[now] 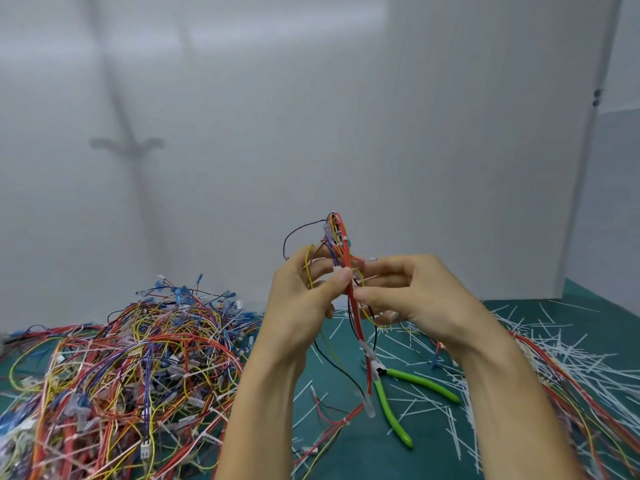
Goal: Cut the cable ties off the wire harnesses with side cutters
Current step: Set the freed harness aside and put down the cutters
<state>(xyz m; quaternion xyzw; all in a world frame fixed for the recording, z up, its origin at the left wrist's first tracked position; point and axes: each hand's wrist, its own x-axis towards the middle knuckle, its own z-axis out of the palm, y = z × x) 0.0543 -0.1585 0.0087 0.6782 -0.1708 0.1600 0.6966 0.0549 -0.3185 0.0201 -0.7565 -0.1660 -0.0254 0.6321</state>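
Left hand (304,306) and right hand (415,296) both pinch a multicoloured wire harness (341,237), upright above the idle green-handled side cutters (390,412), probably locating its ties. Tangled harness pile (138,358) left of cutters, white tie offcuts (519,358) right.

Light: bright, even, diffuse.
Shadow: soft grey cross (128,143) on wall (415,133), left.
Glare: pale band (277,32) high on wall.
Focus: harness (341,244) sharp; wall hazy.
Distortion: wall corner (588,168) bows at right edge.
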